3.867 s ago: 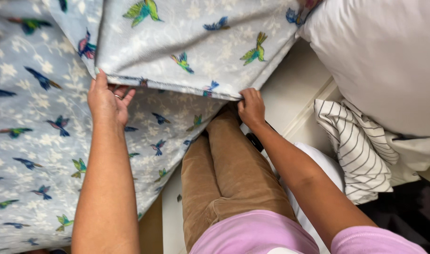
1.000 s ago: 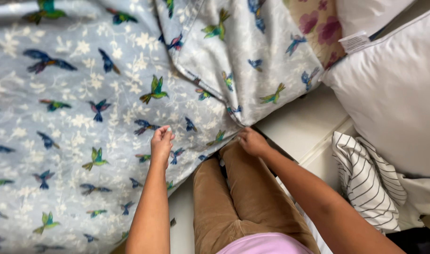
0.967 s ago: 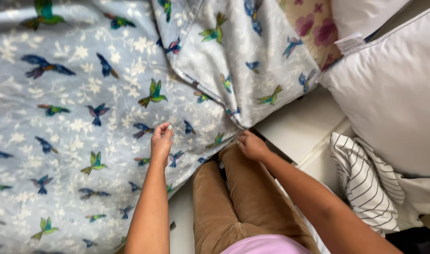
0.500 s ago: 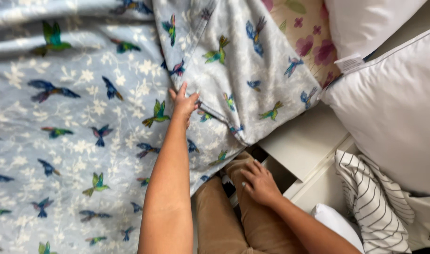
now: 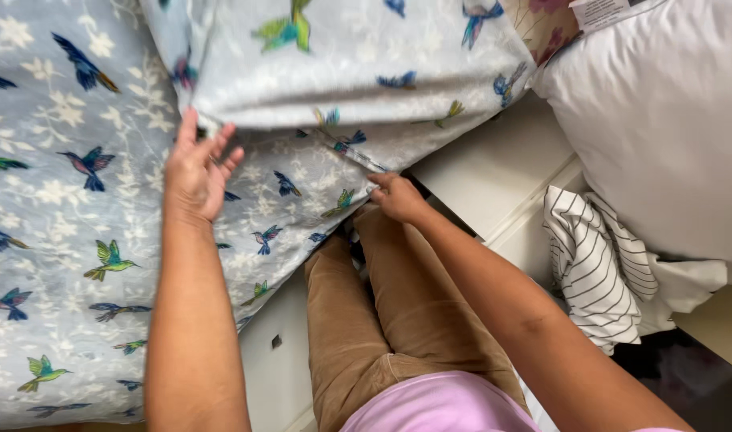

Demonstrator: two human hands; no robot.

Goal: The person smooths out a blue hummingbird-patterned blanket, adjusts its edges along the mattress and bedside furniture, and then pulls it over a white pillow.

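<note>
Bedside: bird-print pillow (image 5: 358,64) on matching sheet (image 5: 54,240); left hand (image 5: 194,172) fingers spread beneath; right hand (image 5: 398,196) pinched pillow's edge.

White flat furniture panel (image 5: 494,172) beside large white pillow (image 5: 662,128), black-and-white striped cloth (image 5: 594,268), dark floor (image 5: 686,376) at lower right.
</note>
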